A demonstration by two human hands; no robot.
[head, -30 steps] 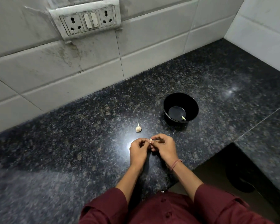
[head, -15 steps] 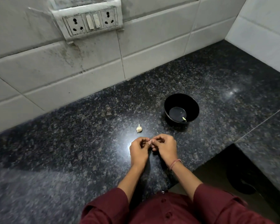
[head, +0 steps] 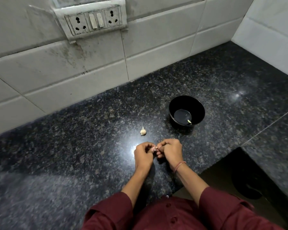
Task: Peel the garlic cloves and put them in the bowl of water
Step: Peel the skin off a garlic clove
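Both my hands meet just above the dark granite counter, pinching one small garlic clove [head: 154,148] between their fingertips. My left hand [head: 143,155] holds the clove from the left, my right hand [head: 170,151] from the right, fingers curled; most of the clove is hidden. A small garlic bulb [head: 143,131] lies on the counter just beyond my hands. Farther right stands a black bowl [head: 173,108] with a little water and one pale peeled clove [head: 189,121] in it.
The granite counter [head: 73,146] runs back to a white tiled wall with a socket and switch panel [head: 94,20]. At the right the counter edge [head: 223,161] steps down to a dark gap with a black round object [head: 247,188] on the floor.
My hands have stayed in the same spot, fingers shifting slightly on the clove. The pale bit showing between them has changed a little. Bowl and bulb have not moved.
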